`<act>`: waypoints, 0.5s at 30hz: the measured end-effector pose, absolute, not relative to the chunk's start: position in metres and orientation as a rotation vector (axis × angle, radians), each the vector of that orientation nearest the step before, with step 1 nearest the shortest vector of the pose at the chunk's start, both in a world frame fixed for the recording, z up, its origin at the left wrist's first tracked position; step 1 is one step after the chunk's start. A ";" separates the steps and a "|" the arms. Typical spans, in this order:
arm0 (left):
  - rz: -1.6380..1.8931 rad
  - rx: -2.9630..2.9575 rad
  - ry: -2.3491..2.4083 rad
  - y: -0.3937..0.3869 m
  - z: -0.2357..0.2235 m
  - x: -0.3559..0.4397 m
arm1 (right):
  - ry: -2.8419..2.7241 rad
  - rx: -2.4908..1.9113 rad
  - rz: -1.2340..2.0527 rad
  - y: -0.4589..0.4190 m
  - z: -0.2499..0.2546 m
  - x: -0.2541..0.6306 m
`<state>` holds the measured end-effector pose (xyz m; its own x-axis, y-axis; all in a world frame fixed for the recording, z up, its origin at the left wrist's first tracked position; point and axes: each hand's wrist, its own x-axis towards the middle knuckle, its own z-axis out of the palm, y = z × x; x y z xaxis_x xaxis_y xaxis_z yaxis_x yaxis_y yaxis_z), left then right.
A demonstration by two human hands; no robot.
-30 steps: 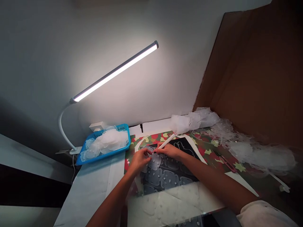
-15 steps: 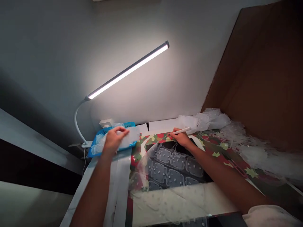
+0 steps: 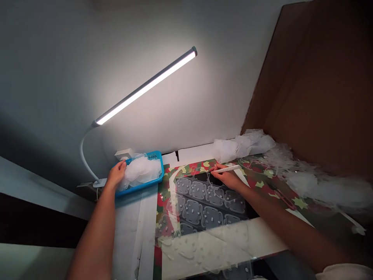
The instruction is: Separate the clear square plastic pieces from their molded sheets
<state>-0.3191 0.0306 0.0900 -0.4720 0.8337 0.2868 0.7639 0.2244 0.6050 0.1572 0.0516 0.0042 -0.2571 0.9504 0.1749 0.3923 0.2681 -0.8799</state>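
My left hand is at the left end of a blue plastic basket, fingers curled against the edge of a pile of thin, translucent white plastic pieces. My right hand grips a white pen-shaped tool, its tip pointing left near the top edge of a clear moulded plastic sheet. What the tip is like is too small to tell. Rows of rounded rectangular shapes with small raised bumps cover the sheet, and thin loose strands lie at its upper edge, beneath my right hand.
A lit bar lamp leans over the table on a bent neck. Heaps of clear plastic scraps line the right and back. Red-handled tweezers or similar lie on the camouflage-patterned cover. A cardboard panel stands at right.
My left hand has moved left and down from above the basket to the pile's left edge. The translucent piece it held now lies among the pile. My right hand stays near the sheet's top.
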 end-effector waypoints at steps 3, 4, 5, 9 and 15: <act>1.210 1.603 2.486 0.012 0.099 -0.295 | -1.703 -1.253 1.053 0.038 0.002 0.177; 1.271 1.688 2.466 0.006 0.101 -0.279 | -1.668 -1.272 1.110 0.033 0.001 0.184; 1.374 1.856 2.403 -0.001 0.101 -0.259 | -1.634 -1.292 1.164 0.028 0.000 0.191; 0.985 2.494 1.590 -0.020 0.064 -0.153 | -1.536 -1.315 1.288 0.008 0.000 0.215; 0.254 2.687 1.358 -0.003 -0.009 -0.066 | -1.371 -1.154 1.607 -0.013 -0.003 0.227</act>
